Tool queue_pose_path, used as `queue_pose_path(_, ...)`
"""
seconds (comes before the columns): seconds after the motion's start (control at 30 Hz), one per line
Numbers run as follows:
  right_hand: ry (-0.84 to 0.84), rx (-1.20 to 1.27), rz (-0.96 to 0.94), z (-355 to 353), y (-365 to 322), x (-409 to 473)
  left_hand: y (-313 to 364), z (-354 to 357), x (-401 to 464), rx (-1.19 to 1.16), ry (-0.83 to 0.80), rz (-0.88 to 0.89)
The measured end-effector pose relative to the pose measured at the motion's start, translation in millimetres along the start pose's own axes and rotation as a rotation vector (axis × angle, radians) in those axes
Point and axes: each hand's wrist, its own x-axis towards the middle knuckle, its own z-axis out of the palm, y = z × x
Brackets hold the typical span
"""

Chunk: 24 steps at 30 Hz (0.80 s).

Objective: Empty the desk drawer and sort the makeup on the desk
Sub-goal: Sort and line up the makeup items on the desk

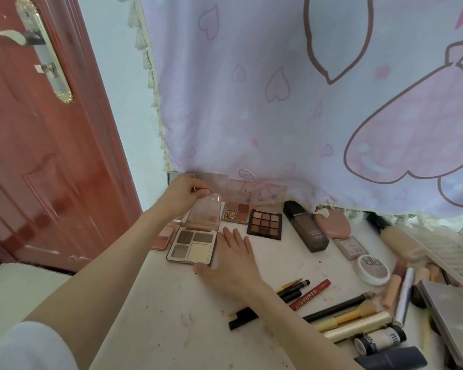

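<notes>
A four-pan eyeshadow palette (191, 245) lies open on the white desk (177, 311), its clear lid (205, 213) raised. My left hand (183, 194) pinches the lid's top edge. My right hand (234, 259) lies flat on the desk beside the palette, thumb against its front right corner. To the right sit a small four-pan palette (237, 211), a dark nine-pan palette (265, 223), a brown foundation bottle (305, 229) and a pink compact (332, 222). Pencils, brushes and tubes (345, 313) lie at the front right.
A pink blush palette (163, 237) lies at the desk's left edge. A round compact (373, 269) and a silver box (455, 319) sit at the right. A lilac curtain (278, 116) hangs behind the desk. A red door (38, 142) stands to the left.
</notes>
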Motion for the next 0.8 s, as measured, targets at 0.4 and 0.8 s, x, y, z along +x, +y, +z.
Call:
queue_pose_path(0.4, -0.086, -0.105, -0.029, -6.5, 7.1, -9.1, 2.8, -12.8, -31.3, 0.46, -0.191, 0.081)
queue_pose_path(0.8, 0.305, -0.022, 0.024, -96.5, 100.0, -75.7, 73.7, 67.1, -108.1, 0.217, -0.293, 0.175)
